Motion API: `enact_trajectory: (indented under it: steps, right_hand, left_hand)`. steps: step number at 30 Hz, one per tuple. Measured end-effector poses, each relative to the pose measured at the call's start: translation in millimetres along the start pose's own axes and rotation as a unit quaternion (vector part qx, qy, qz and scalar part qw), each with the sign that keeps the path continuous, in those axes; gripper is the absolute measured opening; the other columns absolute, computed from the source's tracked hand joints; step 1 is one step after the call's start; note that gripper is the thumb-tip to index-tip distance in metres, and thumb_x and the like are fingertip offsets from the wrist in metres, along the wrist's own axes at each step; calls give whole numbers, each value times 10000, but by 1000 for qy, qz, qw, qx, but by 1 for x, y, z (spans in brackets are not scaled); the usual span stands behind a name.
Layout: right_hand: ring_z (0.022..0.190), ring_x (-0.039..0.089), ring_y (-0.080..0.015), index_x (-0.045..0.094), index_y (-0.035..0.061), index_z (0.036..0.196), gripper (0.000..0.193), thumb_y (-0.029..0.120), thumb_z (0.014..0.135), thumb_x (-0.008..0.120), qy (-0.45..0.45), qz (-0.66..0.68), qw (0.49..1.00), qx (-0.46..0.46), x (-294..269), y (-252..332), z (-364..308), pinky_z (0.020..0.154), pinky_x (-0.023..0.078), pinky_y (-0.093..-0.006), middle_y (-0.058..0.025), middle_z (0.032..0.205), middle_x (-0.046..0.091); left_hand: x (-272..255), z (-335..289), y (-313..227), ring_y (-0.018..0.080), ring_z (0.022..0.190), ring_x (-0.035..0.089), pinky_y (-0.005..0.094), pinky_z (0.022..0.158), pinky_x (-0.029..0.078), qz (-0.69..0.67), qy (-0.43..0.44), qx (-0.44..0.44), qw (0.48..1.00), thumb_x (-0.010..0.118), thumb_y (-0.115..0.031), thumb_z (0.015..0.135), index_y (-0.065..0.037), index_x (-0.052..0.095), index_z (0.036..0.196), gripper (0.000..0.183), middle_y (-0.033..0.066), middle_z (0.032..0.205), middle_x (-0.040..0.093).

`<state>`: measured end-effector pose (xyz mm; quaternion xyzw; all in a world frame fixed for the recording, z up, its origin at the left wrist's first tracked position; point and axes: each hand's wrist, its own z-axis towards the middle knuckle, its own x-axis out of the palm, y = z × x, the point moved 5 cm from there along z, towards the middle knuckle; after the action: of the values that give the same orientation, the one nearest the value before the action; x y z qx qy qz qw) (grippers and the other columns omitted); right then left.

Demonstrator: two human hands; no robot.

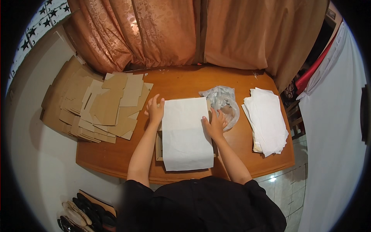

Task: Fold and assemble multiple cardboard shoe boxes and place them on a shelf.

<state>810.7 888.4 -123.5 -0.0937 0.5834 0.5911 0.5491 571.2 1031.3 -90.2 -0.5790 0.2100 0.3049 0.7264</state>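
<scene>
Cut cardboard pieces (110,106) are heaped left of the left hand (155,110). Between its fingers and those of the right hand (215,123), all spread, nothing visibly gripped, a white paper sheet (187,135) is laid over a cardboard box (159,147), seemingly steadied by both thumbs. Past the right fingers, a plastic bag (220,94) and paper stack (266,120) are set, perhaps for easy reach.

Peering down from the wearer's head, the left of two side-by-side fisheye cameras is facing forward over a black shirt (201,205) toward a wooden table (174,81). The lens is sitting near enough to be framing the left hand (155,110) and right hand (215,123) mid-picture, yet is sweeping from orange curtains (166,34) above to tiled floor (284,193) at lower right, edges bending toward a dark rim.
</scene>
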Motion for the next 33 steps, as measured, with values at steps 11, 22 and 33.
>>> enact_trajectory:
  steps: [11,22,33]
  right_hand:
    - [1260,267,-367,421,132,1311,550,360,834,572,36,76,995,50,-51,-45,-63,1008,145,-534,-212,1348,317]
    - [1338,222,-312,437,292,1296,684,135,682,697,336,-59,903,-262,-59,6,-134,982,179,-670,-111,1387,309]
    - [1225,405,-234,632,240,1042,383,107,686,679,168,42,942,-287,-61,-9,-131,961,188,-554,14,1169,543]
  left_hand:
    - [25,-153,-67,241,1316,327,517,1055,251,110,384,581,709,476,-285,882,-209,423,1334,461,35,1401,394]
    - [65,-122,-35,209,1341,281,486,1092,174,161,362,628,669,322,-441,940,-234,400,1353,469,27,1448,322]
    - [102,-150,7,201,1356,251,444,1113,143,140,415,605,665,332,-429,943,-233,359,1380,479,40,1465,287]
